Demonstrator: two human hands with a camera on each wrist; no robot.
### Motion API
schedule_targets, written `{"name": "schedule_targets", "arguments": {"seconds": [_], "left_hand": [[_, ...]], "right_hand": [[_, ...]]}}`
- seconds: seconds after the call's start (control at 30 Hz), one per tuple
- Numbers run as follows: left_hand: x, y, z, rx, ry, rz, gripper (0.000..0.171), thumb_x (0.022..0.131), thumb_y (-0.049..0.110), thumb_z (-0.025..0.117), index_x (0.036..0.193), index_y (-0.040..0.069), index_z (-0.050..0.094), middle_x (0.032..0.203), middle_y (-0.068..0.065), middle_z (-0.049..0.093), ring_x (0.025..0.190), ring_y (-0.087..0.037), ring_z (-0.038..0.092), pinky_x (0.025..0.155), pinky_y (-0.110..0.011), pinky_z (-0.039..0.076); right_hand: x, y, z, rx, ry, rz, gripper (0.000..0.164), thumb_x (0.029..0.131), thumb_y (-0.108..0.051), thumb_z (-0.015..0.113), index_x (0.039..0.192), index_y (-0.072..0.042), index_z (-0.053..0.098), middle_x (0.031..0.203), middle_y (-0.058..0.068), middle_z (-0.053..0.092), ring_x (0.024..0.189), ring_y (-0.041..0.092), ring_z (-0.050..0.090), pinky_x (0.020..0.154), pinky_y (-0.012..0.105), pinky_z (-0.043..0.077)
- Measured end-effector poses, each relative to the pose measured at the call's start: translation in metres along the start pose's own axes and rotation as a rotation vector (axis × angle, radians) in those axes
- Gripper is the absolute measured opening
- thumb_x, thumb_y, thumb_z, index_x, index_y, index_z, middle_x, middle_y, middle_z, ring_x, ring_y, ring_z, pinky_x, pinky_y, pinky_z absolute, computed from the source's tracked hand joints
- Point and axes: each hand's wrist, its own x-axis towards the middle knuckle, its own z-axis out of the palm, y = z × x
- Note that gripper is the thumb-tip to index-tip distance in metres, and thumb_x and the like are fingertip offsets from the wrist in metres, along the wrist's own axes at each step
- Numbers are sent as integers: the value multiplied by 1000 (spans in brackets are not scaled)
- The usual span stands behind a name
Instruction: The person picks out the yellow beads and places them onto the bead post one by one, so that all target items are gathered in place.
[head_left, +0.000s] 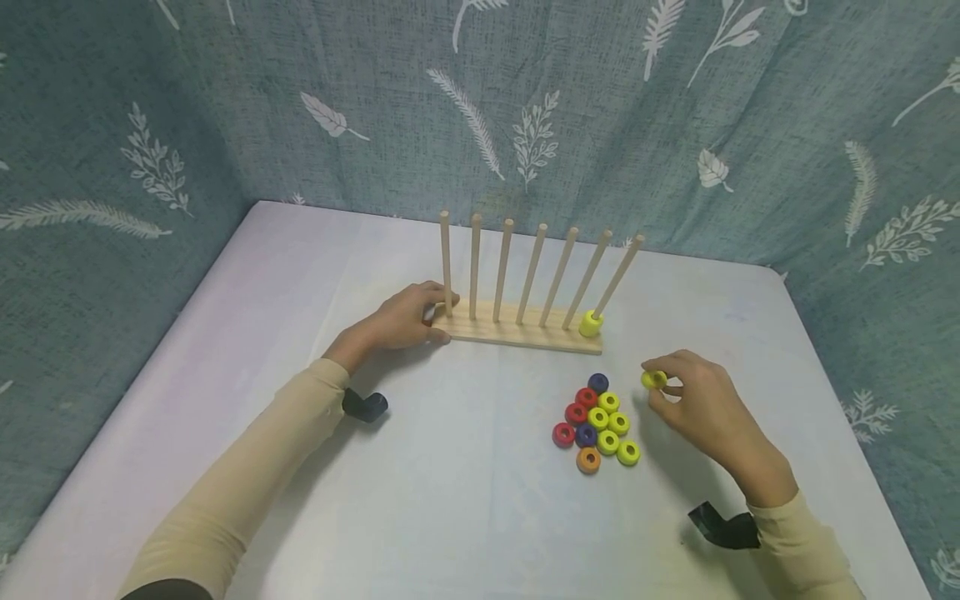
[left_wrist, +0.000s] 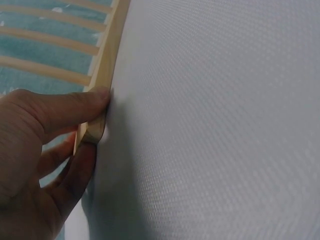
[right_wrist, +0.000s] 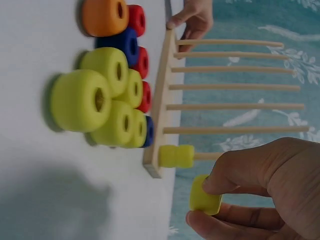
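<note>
My left hand (head_left: 408, 318) grips the left end of a wooden peg rack (head_left: 517, 335), thumb along the front edge and fingers round the end. Several upright wooden pegs stand in its base. Two yellow beads are stacked at the foot of the rightmost peg, as the right wrist view shows; its peg (right_wrist: 207, 156) rises bare beyond them. Between thumb and fingers my right hand (head_left: 701, 408) pinches another yellow bead (right_wrist: 205, 195), held above the table, right of the rack and apart from it.
Loose beads lie grouped on the white table (head_left: 420, 500) before the rack's right end: several yellow (head_left: 628, 452), three red (head_left: 563, 434), two dark blue (head_left: 597, 382) and one orange (head_left: 588, 460). Patterned green cloth (head_left: 405, 108) hangs behind and along the sides.
</note>
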Motion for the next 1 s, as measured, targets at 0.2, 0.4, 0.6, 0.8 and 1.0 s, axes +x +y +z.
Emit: {"name": "schedule_targets", "arguments": {"seconds": [0.2, 0.4, 0.6, 0.8, 1.0], "left_hand": [[0, -2, 1, -12, 6, -6, 60, 82, 15, 84, 136, 5, 61, 142, -15, 52, 135, -34, 44, 111, -50, 37], [0, -3, 5, -25, 2, -10, 60, 81, 15, 84, 136, 6, 61, 143, -15, 52, 136, -35, 43, 111, -51, 36], [0, -1, 4, -13, 2, 0, 60, 82, 15, 84, 137, 5, 60, 143, -15, 52, 135, -34, 44, 109, -49, 39], [0, 1, 2, -12, 0, -29, 63, 81, 15, 85, 138, 5, 60, 145, -15, 51, 137, -35, 42, 113, -51, 34], [1, 2, 1, -8, 2, -34, 62, 81, 15, 85, 137, 6, 61, 144, -15, 51, 137, -35, 41, 115, -52, 31]], "right_hand": [[5, -5, -13, -28, 73, -53, 31, 77, 10, 72, 107, 4, 72, 102, 18, 67, 85, 35, 71, 67, 44, 61], [11, -6, -27, -61, 134, -115, 32, 75, 12, 70, 107, 4, 71, 101, 16, 67, 85, 35, 71, 66, 44, 61], [18, -9, -40, -89, 172, -153, 31, 76, 11, 69, 106, 5, 71, 100, 16, 67, 85, 34, 70, 65, 44, 60], [25, -15, -48, -103, 168, -156, 31, 77, 11, 70, 108, 6, 71, 101, 17, 68, 85, 34, 71, 67, 45, 60], [33, -16, -54, -91, 189, -208, 33, 75, 13, 71, 108, 7, 72, 99, 18, 69, 81, 33, 72, 65, 44, 60]]}}
